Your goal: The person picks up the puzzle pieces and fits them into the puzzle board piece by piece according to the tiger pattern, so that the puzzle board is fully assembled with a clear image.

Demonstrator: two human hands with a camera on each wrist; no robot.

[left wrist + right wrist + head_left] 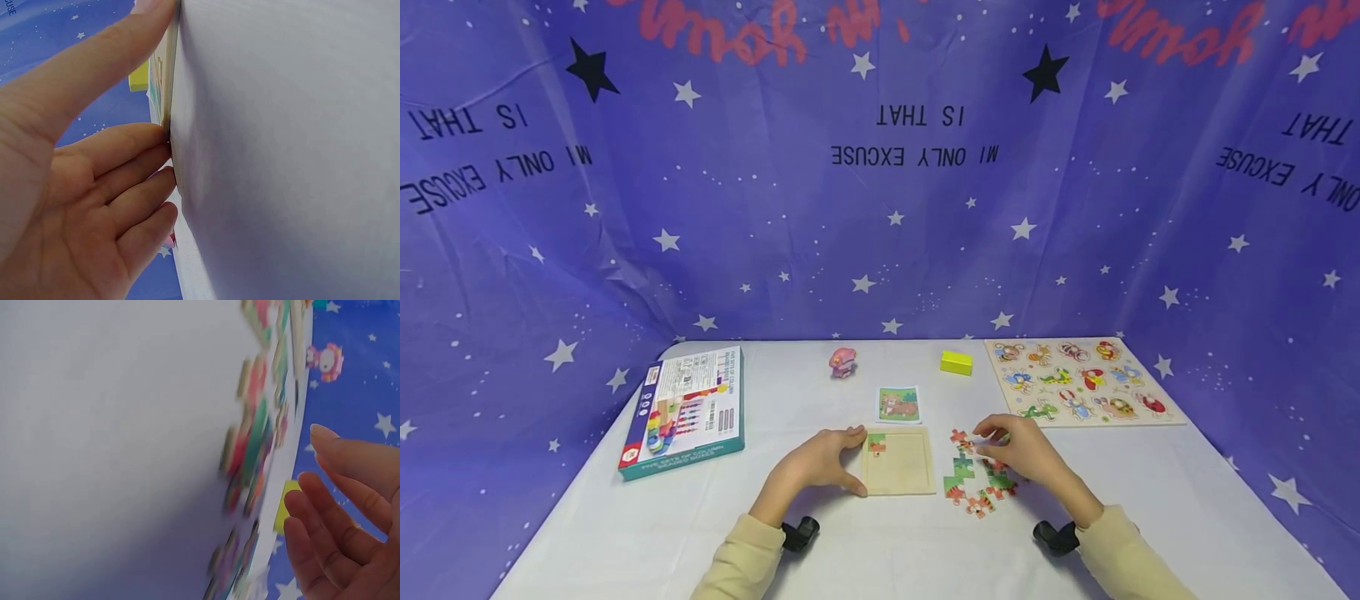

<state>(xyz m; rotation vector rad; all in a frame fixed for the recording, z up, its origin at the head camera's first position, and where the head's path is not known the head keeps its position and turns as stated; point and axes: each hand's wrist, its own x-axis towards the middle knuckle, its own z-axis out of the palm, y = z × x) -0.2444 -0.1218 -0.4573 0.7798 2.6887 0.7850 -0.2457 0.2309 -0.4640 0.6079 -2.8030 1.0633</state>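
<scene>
Left hand (pixel 826 458) rests against a wooden tray (pixel 908 468); right hand (pixel 1021 446) hovers by loose puzzle pieces (pixel 963 468).
Steady work would suit this: the left hand pressing just enough to stop sliding, each piece best lifted by its sides and lowered flat so tabs meet notches. The right grip is partly open, with nothing visible between thumb and fingers; the left is spread wide along the tray's left edge, not curled round it. The tray lies on the worktop (pixel 880 554), pale, square and shallow-rimmed, with a green-and-red section (pixel 877 442) in its far left corner; the pieces, green, red and striped, lie to its right.
</scene>
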